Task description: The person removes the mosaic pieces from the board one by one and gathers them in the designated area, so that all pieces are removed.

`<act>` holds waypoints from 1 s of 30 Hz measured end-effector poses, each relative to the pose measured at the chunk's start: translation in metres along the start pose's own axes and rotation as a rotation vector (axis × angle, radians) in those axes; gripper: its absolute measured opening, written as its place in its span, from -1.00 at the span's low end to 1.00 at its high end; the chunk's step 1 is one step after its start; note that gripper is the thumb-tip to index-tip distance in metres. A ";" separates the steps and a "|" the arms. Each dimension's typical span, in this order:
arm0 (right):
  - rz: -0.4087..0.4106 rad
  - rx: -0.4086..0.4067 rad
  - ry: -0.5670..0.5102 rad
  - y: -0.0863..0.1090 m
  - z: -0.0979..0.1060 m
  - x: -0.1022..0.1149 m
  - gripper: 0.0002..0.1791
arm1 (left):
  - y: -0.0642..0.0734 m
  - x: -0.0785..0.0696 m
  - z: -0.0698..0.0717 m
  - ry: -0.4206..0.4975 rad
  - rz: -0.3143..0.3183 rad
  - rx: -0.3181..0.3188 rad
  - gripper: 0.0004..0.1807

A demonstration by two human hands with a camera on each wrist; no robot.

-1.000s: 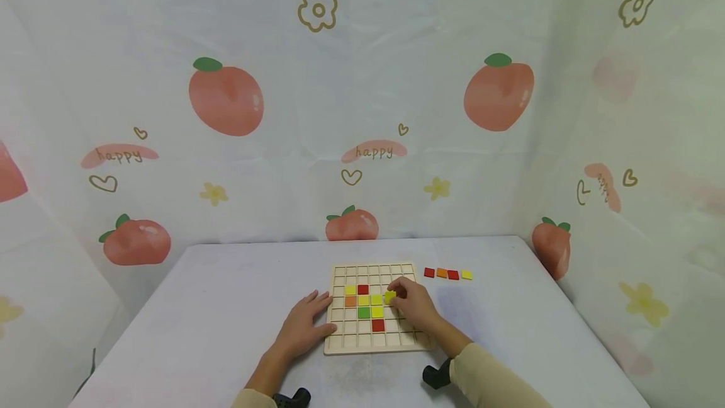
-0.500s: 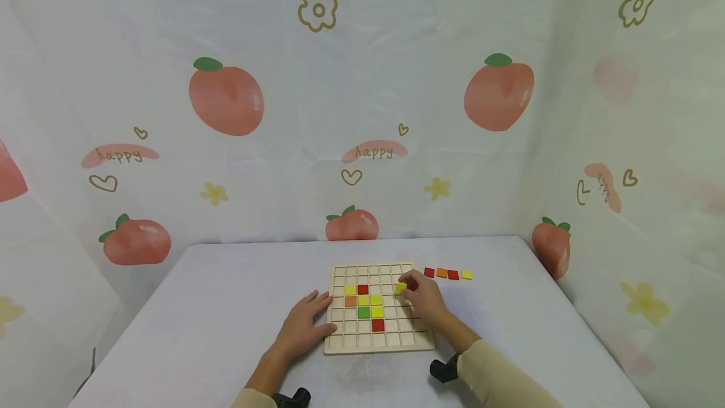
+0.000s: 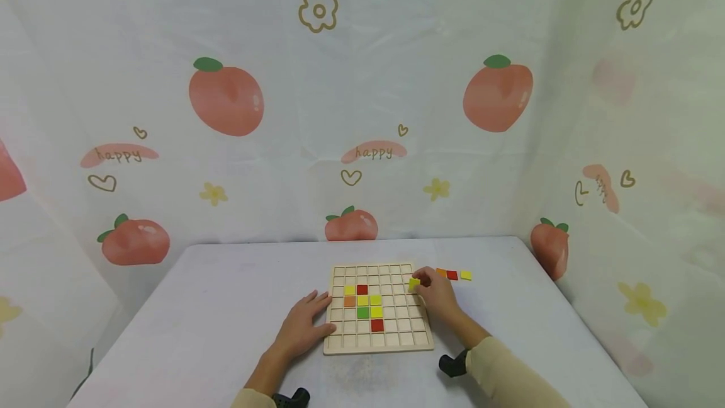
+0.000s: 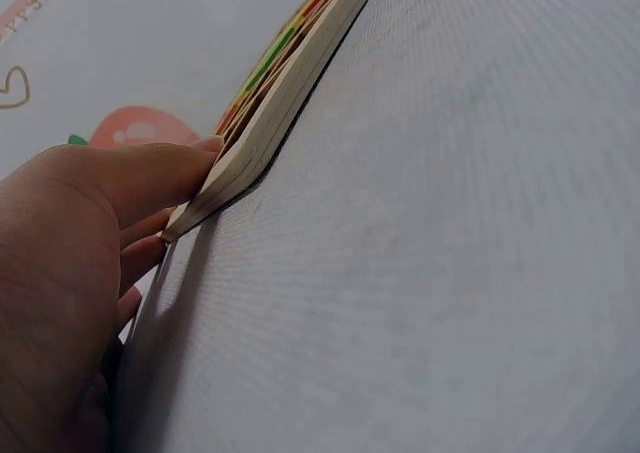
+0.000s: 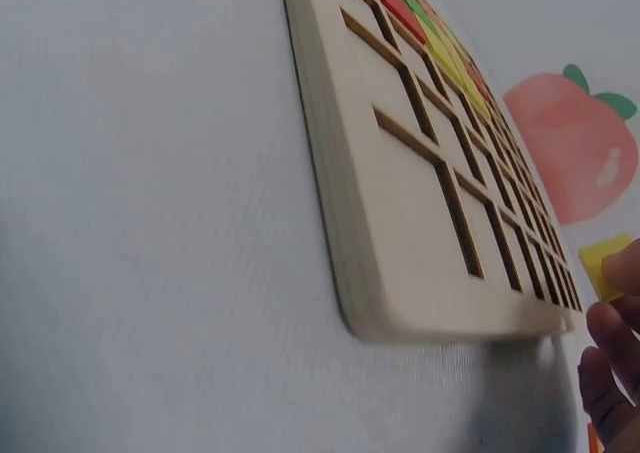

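Note:
A square wooden grid board (image 3: 396, 335) lies on the table, with red, yellow, orange and green tiles set in several of its cells. My left hand (image 3: 300, 325) rests at the board's left edge. In the left wrist view its thumb (image 4: 165, 178) touches the rim, and the other fingers are partly hidden. Between thumb and fingertips my right hand (image 3: 442, 300) pinches a yellow tile (image 3: 414, 284) near the board's right edge. That same yellow tile (image 5: 600, 263) appears at the right side of the right wrist view, raised off the grid.
Behind the right hand, a loose orange tile (image 3: 440, 272), red tile (image 3: 452, 275) and yellow tile (image 3: 466, 275) lie in a row on the white table (image 3: 187, 332). A patterned curtain (image 3: 317, 99) rises along the table's back edge.
My right hand has carried the yellow tile to the right, from the board's middle columns to its right edge. It now covers the leftmost red tile of the loose row. My left hand stays put.

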State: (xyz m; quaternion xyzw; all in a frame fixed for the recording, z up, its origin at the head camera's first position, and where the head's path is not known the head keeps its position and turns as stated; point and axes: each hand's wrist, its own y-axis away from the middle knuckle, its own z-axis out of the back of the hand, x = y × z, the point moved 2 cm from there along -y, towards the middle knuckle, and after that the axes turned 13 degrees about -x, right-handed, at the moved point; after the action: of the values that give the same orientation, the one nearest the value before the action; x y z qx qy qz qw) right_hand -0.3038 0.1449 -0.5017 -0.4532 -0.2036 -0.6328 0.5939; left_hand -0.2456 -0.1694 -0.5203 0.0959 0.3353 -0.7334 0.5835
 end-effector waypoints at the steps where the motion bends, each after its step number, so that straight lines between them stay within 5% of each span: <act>1: -0.001 -0.005 0.002 0.000 0.001 -0.001 -0.79 | 0.000 0.000 0.000 0.001 0.002 0.000 -0.31; 13: 0.001 -0.047 0.060 -0.005 0.010 -0.021 -0.79 | 0.000 0.006 -0.001 0.001 -0.010 -0.002 -0.30; 30: 0.012 -0.044 0.096 -0.011 0.019 -0.024 -0.86 | 0.000 0.004 -0.002 -0.002 -0.014 -0.004 -0.30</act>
State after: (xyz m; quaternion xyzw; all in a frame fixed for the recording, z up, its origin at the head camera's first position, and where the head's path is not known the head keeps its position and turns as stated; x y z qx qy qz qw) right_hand -0.3105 0.1765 -0.5084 -0.4364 -0.1583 -0.6547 0.5966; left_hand -0.2476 -0.1716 -0.5236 0.0917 0.3367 -0.7369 0.5790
